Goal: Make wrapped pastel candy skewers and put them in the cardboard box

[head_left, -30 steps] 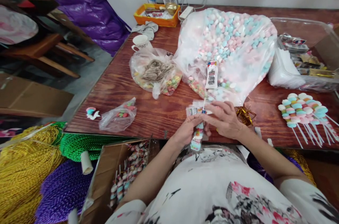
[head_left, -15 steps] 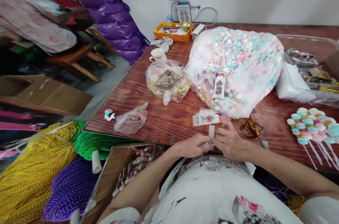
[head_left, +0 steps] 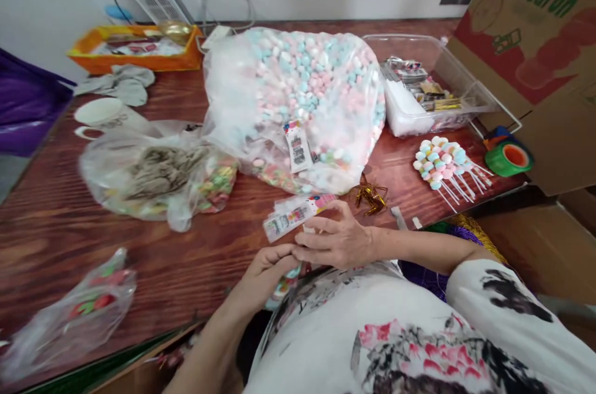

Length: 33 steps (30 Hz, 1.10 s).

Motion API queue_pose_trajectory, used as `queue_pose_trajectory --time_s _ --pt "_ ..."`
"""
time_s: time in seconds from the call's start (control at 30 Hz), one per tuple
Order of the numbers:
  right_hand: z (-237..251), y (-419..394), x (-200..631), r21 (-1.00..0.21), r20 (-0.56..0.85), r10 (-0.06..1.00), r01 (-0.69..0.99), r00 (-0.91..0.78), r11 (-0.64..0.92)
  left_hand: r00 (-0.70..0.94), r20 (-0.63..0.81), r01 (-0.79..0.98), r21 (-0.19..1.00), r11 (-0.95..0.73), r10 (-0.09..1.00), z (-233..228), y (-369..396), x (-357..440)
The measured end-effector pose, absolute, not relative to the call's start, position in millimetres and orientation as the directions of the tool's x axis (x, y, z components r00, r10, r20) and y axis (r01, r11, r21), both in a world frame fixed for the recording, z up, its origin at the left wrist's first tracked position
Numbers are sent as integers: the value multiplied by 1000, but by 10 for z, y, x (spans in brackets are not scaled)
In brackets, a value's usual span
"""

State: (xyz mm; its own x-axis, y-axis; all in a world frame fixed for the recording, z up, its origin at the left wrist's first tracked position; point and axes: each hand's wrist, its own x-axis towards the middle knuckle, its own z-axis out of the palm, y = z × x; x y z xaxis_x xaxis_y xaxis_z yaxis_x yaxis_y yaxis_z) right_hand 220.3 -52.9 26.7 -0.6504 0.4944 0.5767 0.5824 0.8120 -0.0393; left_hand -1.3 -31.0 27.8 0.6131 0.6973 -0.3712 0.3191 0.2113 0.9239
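Hands at bench (head_left: 195, 257) edge, candy stick
Left hand (head_left: 267, 270) grip shut on candy stick (head_left: 283, 285) (mostly hidden); right hand (head_left: 338, 242) fingers loosely bent, touching it.

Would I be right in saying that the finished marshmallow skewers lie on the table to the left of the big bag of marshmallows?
Not quite: the head view shows the marshmallow skewers lying on the table to the right of the big bag of marshmallows, not the left.

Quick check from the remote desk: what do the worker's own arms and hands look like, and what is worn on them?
Both hands, left hand and right hand, are bare: no gloves, rings or watch visible. Forearms are uncovered. The white short-sleeved top carries black ink-style brush marks and pink-red flower prints; its right sleeve ends above the elbow.
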Motion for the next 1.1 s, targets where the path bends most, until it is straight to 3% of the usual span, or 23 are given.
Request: queue_pose_trajectory --time_s 0.1,0.17,0.23,0.3,0.4,0.5,0.57,0.67,0.77,0.83,0.9,1.0,1.1 --pt "195 -554 2274 -20 546 421 491 -725 871 726 -510 326 846 421 462 264 -312 21" --pt "145 -574 2309 -80 469 451 472 -759 878 754 -503 359 854 377 422 267 -329 72" --pt "104 -610 2328 -182 378 556 530 -740 828 768 -418 396 905 152 485 289 -360 136" --pt "74 -650 2336 -305 278 688 617 -670 725 780 -248 433 877 -209 575 305 -404 199" --pt "49 -690 2330 -481 134 821 688 -555 543 797 6 479 603 -638 604 256 -468 267" --pt "49 -722 2310 -580 69 888 706 -454 406 797 167 485 395 -780 581 126 -491 274" --pt "61 -748 2329 -577 122 918 726 -377 374 769 261 469 391 -792 584 39 -470 245" --pt "93 -783 2520 -512 283 938 796 -200 324 679 314 446 541 -713 664 -25 -409 158" --pt "154 -833 2970 -493 416 907 853 58 172 555 255 405 749 -525 792 -9 -367 39" --pt "198 -884 3353 -486 449 874 872 185 65 433 144 386 863 -327 890 15 -370 -31" --pt "217 -930 3702 -442 461 846 896 267 -41 292 -62 331 943 -40 954 27 -394 -67" --pt "175 -929 3985 -370 427 842 913 331 -171 163 -357 106 933 344 920 10 -447 -43" --pt "86 -819 3935 -288 305 924 947 229 -140 160 -419 -35 902 430 894 -26 -506 28"
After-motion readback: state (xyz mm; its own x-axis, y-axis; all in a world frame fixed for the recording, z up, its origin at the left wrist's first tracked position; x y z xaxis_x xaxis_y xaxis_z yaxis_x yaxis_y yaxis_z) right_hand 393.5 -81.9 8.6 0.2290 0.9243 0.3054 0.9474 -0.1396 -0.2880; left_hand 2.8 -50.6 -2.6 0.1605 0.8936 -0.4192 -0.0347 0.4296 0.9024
